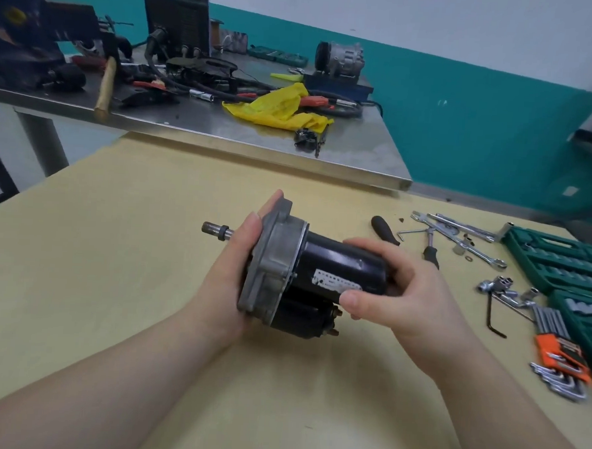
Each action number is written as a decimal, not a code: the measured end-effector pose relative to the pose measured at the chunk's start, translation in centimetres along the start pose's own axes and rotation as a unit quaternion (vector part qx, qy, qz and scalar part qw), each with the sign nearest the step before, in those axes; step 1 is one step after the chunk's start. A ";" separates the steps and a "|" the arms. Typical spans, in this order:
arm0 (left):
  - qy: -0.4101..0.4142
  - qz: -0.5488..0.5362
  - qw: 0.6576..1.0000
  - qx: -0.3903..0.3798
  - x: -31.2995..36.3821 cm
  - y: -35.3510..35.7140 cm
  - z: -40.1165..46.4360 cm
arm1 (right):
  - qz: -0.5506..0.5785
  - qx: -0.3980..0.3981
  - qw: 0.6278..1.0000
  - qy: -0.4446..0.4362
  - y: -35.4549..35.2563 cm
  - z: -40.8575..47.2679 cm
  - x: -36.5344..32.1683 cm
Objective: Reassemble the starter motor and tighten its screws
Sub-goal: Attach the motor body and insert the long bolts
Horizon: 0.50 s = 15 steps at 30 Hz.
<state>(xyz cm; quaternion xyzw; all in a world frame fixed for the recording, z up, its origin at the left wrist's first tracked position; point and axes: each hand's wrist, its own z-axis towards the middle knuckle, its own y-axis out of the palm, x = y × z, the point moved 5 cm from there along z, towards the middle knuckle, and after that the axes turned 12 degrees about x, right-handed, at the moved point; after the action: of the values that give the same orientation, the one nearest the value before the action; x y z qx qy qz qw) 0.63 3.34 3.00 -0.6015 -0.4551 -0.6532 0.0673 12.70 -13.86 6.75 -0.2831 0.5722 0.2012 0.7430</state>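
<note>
The starter motor [323, 260] is held above the yellow table [115, 249], lying sideways. It has a black cylindrical body with a white label, a grey cast housing on its left end and a shaft [217, 229] poking out to the left. A black solenoid [300, 315] hangs beneath the body. My left hand [237, 262] cups the grey housing from the left, its fingers straight against the flange. My right hand [397, 288] wraps the motor's right end, thumb under the label and fingers curled over the top.
Screwdrivers [430, 255], spanners [458, 233], loose sockets [500, 286] and a hex key set [556, 344] lie right of the motor, next to green tool cases [560, 262]. Behind stands a steel bench [359, 159] cluttered with a hammer, cables, a yellow rag and machines.
</note>
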 end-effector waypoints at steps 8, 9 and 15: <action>0.022 0.034 0.999 -0.034 -0.1 0.2 -0.4 | 0.053 0.021 0.998 -0.011 0.1 -0.3 0.7; 0.028 0.030 0.999 -0.032 0.0 0.2 -0.4 | 0.054 0.030 0.998 -0.018 0.3 -0.4 0.7; 0.020 0.037 0.999 -0.018 0.5 0.4 -0.3 | 0.072 0.047 0.996 -0.020 0.6 -0.3 1.0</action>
<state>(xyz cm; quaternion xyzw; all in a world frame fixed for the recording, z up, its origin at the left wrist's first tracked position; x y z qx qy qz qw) 0.50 3.15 3.65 -0.6061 -0.4193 -0.6700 0.0896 12.41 -13.63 5.64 -0.2021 0.5846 0.2327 0.7505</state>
